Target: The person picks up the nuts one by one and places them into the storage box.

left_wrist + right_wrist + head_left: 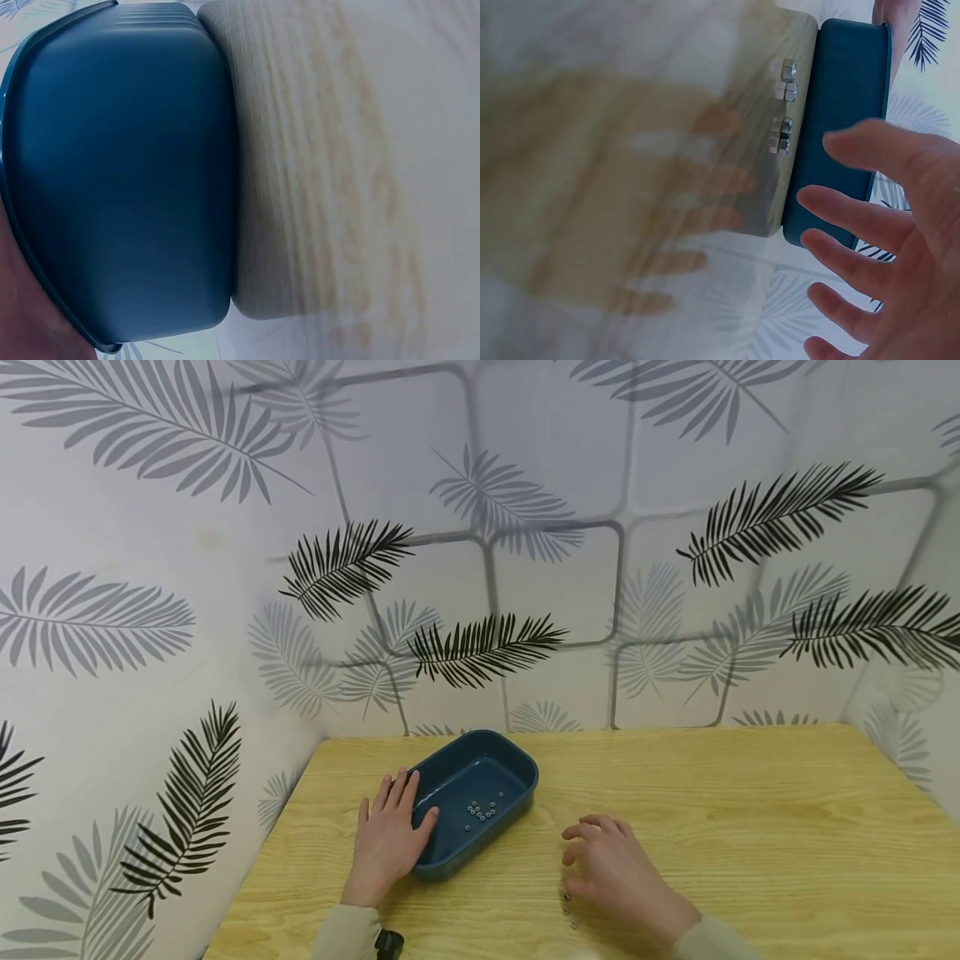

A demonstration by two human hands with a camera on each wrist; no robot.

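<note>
Small metal nuts [567, 906] lie on the surface just right of the blue tray [517, 764], under your empty, loosely curled right hand [615, 868]; hard, light, roll-prone, so pinch each by its flats while your flat left hand [390, 835] steadies the tray.

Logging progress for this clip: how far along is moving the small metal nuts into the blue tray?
Done: a cluster of nuts already lies in the blue tray. In hand: the left hand rests against the tray's rim, and the right hand, fingers loose, hovers over the table. Left: a few loose nuts on the table beside it.
</note>
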